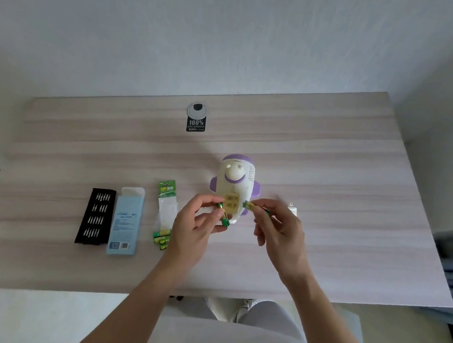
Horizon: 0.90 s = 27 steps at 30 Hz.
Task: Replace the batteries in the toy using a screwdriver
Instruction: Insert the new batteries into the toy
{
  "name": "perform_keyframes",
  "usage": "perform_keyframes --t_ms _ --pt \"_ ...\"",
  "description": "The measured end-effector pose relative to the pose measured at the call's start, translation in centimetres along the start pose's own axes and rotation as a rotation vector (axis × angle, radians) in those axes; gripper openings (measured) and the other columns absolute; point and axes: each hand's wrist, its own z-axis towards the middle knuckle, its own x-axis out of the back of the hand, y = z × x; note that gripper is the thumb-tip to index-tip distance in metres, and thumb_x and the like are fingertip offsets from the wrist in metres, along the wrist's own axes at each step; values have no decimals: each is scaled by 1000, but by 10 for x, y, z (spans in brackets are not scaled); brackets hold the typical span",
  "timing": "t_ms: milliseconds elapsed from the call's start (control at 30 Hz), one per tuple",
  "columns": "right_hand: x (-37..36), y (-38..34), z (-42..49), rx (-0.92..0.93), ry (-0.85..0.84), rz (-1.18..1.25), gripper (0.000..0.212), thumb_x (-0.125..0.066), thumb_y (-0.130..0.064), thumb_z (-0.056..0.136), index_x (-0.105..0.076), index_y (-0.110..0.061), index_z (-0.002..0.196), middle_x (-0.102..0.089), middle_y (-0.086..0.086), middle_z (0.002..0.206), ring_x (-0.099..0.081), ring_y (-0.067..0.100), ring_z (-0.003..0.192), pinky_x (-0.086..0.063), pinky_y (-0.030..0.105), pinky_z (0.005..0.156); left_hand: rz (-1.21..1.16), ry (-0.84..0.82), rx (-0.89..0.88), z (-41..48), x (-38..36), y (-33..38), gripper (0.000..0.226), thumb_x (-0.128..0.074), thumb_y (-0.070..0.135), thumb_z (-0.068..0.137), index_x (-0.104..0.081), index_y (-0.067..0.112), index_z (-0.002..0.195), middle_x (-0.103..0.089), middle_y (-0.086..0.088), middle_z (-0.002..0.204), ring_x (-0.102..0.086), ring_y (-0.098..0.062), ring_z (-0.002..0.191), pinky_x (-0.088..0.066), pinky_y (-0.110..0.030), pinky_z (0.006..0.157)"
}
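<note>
Forearms reach over the near edge of the desk [361,189]. Left hand [198,225] curls thumb and fingers around a green battery [224,222]; right hand [280,233] pinches a second battery [249,205] between thumb and forefinger. Both batteries hang just over the near end of the toy [237,178], and the fingers partly hide it. To the left lie a battery pack [164,206], a blue box [126,221] and a black bit tray [95,216]. White with a purple cap and 2 purple side fins, the toy lies flat at mid-desk, its yellowish battery bay [231,205] open between the fingertips.
</note>
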Motion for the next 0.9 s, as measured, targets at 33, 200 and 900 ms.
perform_keyframes --t_ms 33,200,900 --pt "-1 0 2 3 -11 -9 6 -67 -12 94 -70 -17 96 -63 -2 66 -55 14 55 -47 26 52 8 18 -10 0 0 -1 13 -60 6 98 -64 15 106 -67 -5 107 -72 -22 94 -61 -32 76" --pt "-8 3 8 -6 44 -82 15 -78 -8 82 -74 -19 93 -69 -1 73 -60 10 61 -54 29 61 11 41 -58 6 2 -3 17 -64 2 95 -64 10 109 -70 -4 107 -71 -19 98 -61 -35 80" --pt "-17 13 13 8 276 -203 21 -74 -8 86 -61 -19 100 -70 -4 90 -71 12 85 -62 41 65 129 -71 -144 48 31 -20 20 -70 0 90 -62 17 97 -70 -2 99 -67 -1 85 -50 -12 76"
